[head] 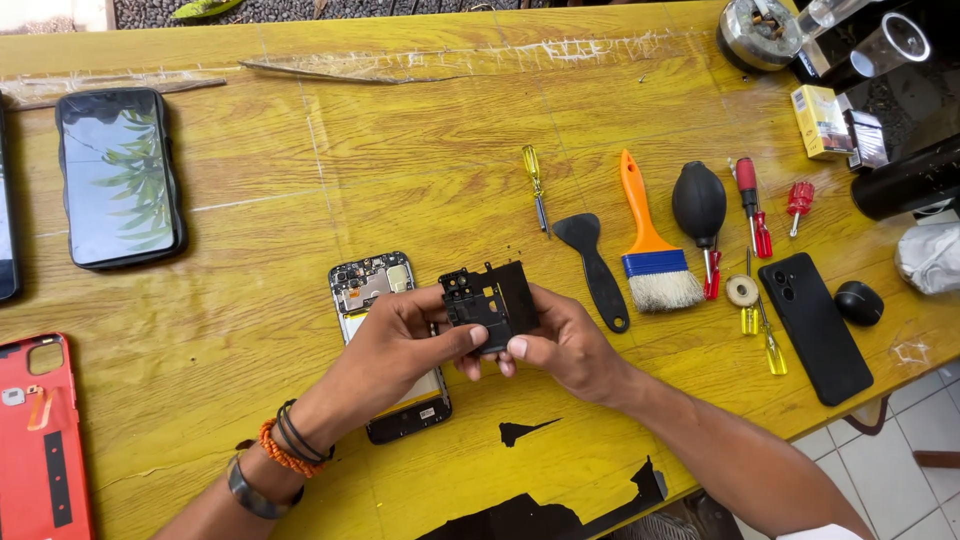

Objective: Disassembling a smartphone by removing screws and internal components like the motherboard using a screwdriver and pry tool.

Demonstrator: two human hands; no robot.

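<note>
You are at a phone-repair workshop bench: the scuffed yellow wooden worktop (300, 180) carries an opened phone (385, 345), small screwdrivers (536, 185), a dust brush (648, 245), a black air blower (699, 205) and a plastic pry tool (595, 265). More phones (120, 178) and a red back cover (40, 440) lie at your left, with gravel beyond the far edge.

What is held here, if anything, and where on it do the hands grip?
Both hands hold a black plastic inner cover plate above the opened phone. The left hand pinches its left edge, the right hand its lower right corner.
</note>
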